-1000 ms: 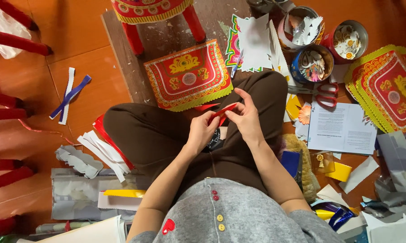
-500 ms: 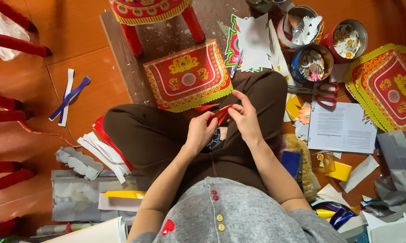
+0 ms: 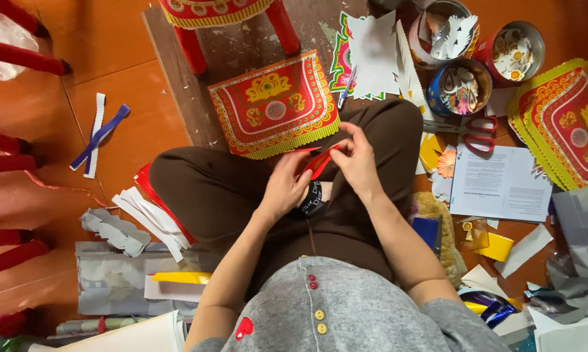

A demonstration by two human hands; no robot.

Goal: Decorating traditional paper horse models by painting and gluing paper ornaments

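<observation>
I sit cross-legged on the floor in dark brown trousers and a grey top. My left hand [image 3: 286, 186] and my right hand [image 3: 354, 158] meet above my lap, both pinching a small red paper strip [image 3: 318, 163] between the fingertips. Just beyond my knees lies a red and gold decorated paper panel [image 3: 272, 104] with a yellow fringed edge, resting on a worn wooden board [image 3: 183, 85].
Red-handled scissors [image 3: 479, 133] lie right of my knee beside a printed sheet [image 3: 499, 182]. Three tins of paper cutouts [image 3: 460, 88] stand at the back right, next to a stack of red-gold panels [image 3: 567, 124]. White strips [image 3: 147, 218] and scraps lie left; red stool legs [image 3: 284, 26] ahead.
My hands stay in the same place over my lap; only the fingers shift slightly on the red strip.
</observation>
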